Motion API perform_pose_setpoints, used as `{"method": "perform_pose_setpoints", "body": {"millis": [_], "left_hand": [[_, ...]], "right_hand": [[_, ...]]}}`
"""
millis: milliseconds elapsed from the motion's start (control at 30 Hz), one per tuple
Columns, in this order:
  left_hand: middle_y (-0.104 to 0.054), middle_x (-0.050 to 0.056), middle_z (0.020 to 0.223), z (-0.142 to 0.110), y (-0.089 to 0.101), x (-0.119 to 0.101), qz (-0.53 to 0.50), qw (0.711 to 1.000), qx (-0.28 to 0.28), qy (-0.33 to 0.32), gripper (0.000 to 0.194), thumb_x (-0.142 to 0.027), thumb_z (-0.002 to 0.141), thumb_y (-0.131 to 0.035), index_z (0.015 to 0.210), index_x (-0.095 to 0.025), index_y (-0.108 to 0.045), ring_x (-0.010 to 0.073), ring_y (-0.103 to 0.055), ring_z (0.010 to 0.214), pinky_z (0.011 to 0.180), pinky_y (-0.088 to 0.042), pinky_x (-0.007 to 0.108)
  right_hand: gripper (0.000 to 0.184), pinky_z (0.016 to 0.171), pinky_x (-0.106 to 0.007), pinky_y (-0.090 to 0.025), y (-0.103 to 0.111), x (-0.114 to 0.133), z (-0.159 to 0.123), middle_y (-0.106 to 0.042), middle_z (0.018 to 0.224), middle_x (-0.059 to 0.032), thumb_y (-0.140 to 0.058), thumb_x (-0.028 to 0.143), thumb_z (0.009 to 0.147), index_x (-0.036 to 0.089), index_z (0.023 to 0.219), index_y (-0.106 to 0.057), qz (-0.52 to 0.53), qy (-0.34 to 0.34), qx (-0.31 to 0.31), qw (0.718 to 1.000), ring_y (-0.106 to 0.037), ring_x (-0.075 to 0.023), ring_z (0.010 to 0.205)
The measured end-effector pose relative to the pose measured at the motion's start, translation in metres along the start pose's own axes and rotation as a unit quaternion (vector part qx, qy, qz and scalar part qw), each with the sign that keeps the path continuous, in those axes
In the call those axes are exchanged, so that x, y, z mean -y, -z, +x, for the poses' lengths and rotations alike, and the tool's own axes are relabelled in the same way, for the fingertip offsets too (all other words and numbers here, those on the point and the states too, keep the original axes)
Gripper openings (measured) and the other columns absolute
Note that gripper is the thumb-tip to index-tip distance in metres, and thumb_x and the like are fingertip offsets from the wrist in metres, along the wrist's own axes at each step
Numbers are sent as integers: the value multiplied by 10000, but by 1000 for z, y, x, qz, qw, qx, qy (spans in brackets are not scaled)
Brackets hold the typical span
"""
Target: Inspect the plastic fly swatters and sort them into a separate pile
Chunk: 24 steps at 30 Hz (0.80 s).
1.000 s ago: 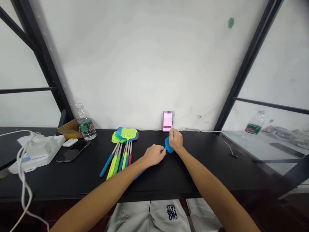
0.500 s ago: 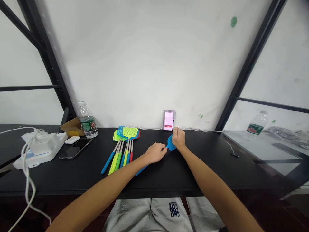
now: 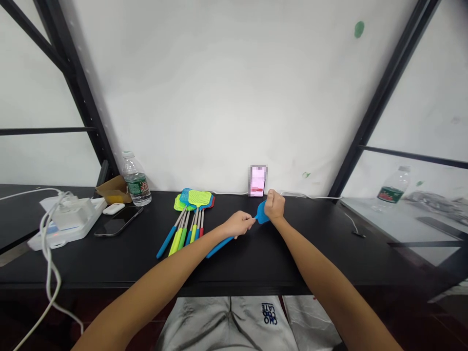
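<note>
A blue fly swatter (image 3: pixel 262 213) is held between both hands over the black table. My left hand (image 3: pixel 239 224) pinches its thin shaft close to the head. Its blue handle (image 3: pixel 220 246) sticks out below that hand, toward the lower left. My right hand (image 3: pixel 275 204) is closed around the far side of the blue head and hides part of it. To the left lies a fanned pile of fly swatters (image 3: pixel 199 198) with yellow, green, blue and red heads, their handles pointing toward me.
A phone with a lit screen (image 3: pixel 258 181) leans upright against the wall. At left are a water bottle (image 3: pixel 137 183), a cardboard box (image 3: pixel 114 189), a dark phone (image 3: pixel 119 222), a white case (image 3: pixel 113 208) and a power strip (image 3: pixel 73 226) with cables. A short cable (image 3: pixel 354 229) lies right.
The view has shifted slightly. More of the blue handle shows below my left hand. Both hands keep their grip on the blue fly swatter.
</note>
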<state>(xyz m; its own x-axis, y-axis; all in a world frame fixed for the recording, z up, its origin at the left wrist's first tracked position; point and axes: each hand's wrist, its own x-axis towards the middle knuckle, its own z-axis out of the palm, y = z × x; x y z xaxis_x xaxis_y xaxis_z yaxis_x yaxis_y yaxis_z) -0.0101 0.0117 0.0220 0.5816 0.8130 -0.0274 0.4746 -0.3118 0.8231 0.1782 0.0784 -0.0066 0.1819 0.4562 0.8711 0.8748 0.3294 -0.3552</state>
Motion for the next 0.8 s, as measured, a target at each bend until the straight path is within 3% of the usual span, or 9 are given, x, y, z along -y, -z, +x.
{"method": "perform_pose_setpoints", "body": {"millis": [400, 800], "left_hand": [[-403, -73, 360, 1, 4, 2, -48, 998, 29, -13, 381, -469, 883, -423, 635, -180, -431, 58, -324, 259, 326, -266, 187], [-417, -70, 356, 2, 5, 6, -45, 999, 23, -14, 380, -471, 880, -428, 633, -181, -430, 63, -337, 246, 313, -234, 187]], "right_hand": [[431, 603, -299, -303, -2, -5, 1, -516, 590, -45, -239, 317, 963, 191, 670, -529, 1, -8, 4, 1000, -449, -172, 571], [488, 606, -281, -302, 0, -8, 5, -586, 620, -71, -213, 324, 965, 166, 688, -583, -45, -20, 28, 998, -481, -165, 584]]}}
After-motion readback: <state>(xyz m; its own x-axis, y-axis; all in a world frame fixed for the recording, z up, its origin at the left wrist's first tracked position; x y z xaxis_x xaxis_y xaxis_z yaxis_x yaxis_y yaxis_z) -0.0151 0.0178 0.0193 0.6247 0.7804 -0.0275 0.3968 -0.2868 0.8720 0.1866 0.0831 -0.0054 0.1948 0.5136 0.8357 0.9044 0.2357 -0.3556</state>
